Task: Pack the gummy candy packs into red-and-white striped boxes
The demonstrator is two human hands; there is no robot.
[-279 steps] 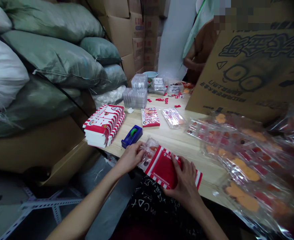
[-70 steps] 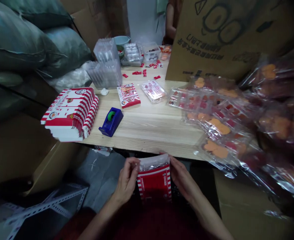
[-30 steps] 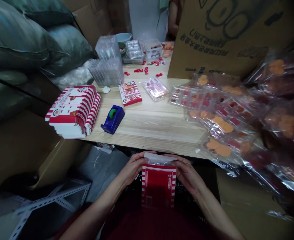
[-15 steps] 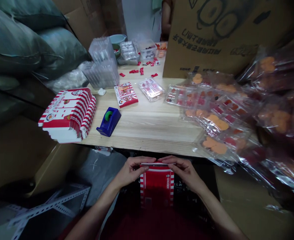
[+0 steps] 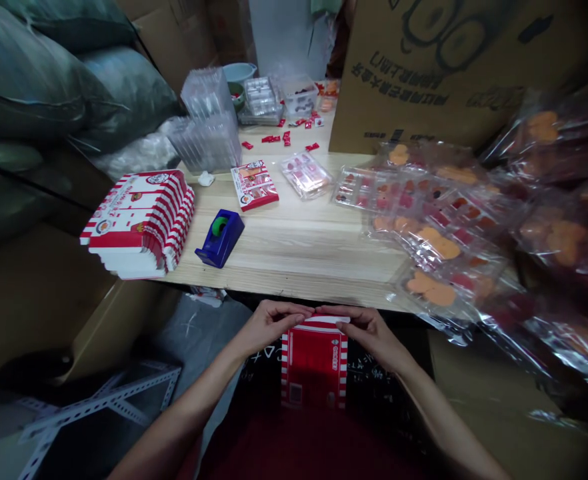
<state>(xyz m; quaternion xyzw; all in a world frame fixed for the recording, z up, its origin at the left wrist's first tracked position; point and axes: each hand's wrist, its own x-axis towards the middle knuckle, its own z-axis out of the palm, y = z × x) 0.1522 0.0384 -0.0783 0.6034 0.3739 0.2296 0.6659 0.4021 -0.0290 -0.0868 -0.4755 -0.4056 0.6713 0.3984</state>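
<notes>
Below, at six o'clock in the view, the red-and-white box [image 5: 315,367] was held before the lap, its contents hidden. The left hand [image 5: 274,323] and right hand [image 5: 367,330] were clamped on its far edge, fingertips nearly meeting. At twelve o'clock, a clear tub [image 5: 289,100] contained dark pieces; at eleven, a green bowl [image 5: 239,105] held something red. Toward three o'clock, transparent packets [image 5: 437,220] enclosed orange and red shapes.

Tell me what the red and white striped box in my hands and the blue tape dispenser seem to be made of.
Red and white striped box: probably thin card with a smooth printed finish, judging by its straight edges and flat face.
Blue tape dispenser: likely moulded plastic, smooth and evenly coloured, though painted metal can't be ruled out.
</notes>
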